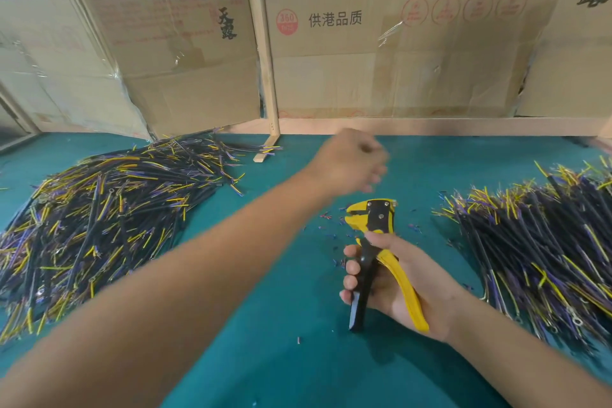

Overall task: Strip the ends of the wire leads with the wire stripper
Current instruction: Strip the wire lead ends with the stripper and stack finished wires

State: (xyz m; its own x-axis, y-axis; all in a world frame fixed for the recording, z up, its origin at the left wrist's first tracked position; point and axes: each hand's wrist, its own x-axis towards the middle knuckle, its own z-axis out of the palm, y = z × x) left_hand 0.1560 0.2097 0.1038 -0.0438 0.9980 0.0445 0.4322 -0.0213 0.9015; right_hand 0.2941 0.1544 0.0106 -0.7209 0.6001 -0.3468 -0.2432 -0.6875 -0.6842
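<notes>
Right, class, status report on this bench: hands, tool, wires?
Right hand grips wire stripper. Left hand blurred, grip unclear. Wire piles left and right. Nothing between them.

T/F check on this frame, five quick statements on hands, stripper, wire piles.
1. The right hand grips the wire stripper. True.
2. The stripper's handles are red. False: they are yellow and black.
3. Wire piles lie on both sides: a left pile and a right pile. True.
4. The left hand rests on the left pile. False: it is up over the green mat, motion-blurred, between the piles.
5. A wire sits in the stripper's jaws. False: none shows there.
</notes>
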